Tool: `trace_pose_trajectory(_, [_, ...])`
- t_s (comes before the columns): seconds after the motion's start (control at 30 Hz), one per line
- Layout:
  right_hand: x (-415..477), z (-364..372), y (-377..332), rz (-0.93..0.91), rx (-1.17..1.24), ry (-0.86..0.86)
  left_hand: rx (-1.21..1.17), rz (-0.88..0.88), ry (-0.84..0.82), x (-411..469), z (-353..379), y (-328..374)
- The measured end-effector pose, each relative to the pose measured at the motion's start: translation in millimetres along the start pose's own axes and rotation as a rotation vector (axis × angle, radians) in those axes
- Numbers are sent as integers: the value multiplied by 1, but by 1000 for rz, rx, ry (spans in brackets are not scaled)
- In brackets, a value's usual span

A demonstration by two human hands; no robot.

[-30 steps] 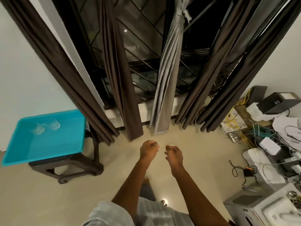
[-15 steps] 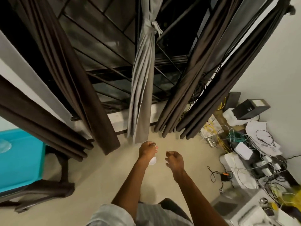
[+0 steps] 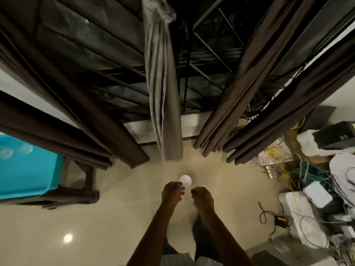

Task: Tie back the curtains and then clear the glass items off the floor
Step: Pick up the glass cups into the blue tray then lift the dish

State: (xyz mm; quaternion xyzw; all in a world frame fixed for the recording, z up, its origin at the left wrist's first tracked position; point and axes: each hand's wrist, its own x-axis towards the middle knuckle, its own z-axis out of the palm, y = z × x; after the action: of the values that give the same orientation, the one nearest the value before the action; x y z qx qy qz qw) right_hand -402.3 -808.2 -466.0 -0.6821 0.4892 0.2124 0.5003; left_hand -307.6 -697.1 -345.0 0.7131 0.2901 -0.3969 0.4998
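Now pale disc [image 3: 185, 181] shows fully beyond left hand [image 3: 172, 192].

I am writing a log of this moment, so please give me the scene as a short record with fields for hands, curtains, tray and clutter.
left hand: pinches a small round pale item
right hand: fingers curled; whether it holds something cannot be seen
grey curtain: gathered, knotted near the top
brown curtains: hang on both sides, no tie visible
teal tray: on a dark stool at left, with two clear glass pieces inside
clutter: cables and devices piled at right
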Motion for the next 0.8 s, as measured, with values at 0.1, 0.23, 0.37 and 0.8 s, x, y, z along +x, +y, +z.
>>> trace_pose_trajectory(0.1, [-6,-29,-18,-78,-99,-78,-65,-59,17,7,23,3])
trace_pose_trajectory(0.23, [-17,-69,-74,-174,-181,-138,-90,-70,23,28,43,8])
trace_pose_trajectory(0.37, [23,-77,-89,-211,-222,-187,-92,-64,25,64,51,6])
trace_pose_trajectory(0.8, [245,27,32,-109,-331,-256,245,-55,-29,306,81,-94])
